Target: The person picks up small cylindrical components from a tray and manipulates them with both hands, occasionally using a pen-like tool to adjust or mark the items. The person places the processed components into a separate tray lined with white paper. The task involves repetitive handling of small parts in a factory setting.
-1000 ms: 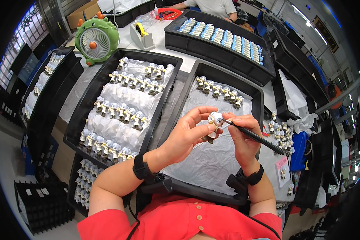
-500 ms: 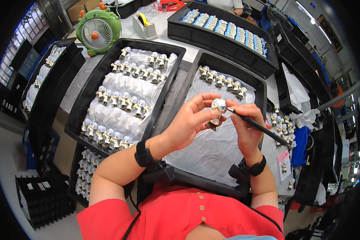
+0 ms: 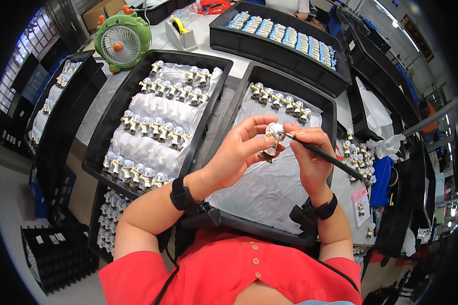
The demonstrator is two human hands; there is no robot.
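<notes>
Between the fingers of my left hand point(image 3: 237, 156) is a small figurine point(image 3: 273, 138) with pale silver hair, a white outfit and dark feet. It is held tilted above the middle tray. My right hand point(image 3: 313, 151) grips a thin black-handled brush point(image 3: 332, 161), whose handle slants down to the right. The brush's narrow end meets the figurine's head near its face; whether the fine tip touches is too small to tell. Under both hands lies a black tray point(image 3: 334, 114) lined with white paper, a row of like figurines point(image 3: 279, 100) along its far end.
Left of it, a second black tray point(image 3: 225, 76) holds several rows of figurines on paper. A green fan point(image 3: 121, 40) and a tape dispenser point(image 3: 182, 36) stand behind. Loose figurines point(image 3: 360, 160) cluster at right beside a blue box point(image 3: 382, 185). Another person point(image 3: 288, 6) sits across the table.
My left hand has turned the figurine a little, so its face now points more toward the brush. Both hands have shifted slightly; each keeps its hold.
</notes>
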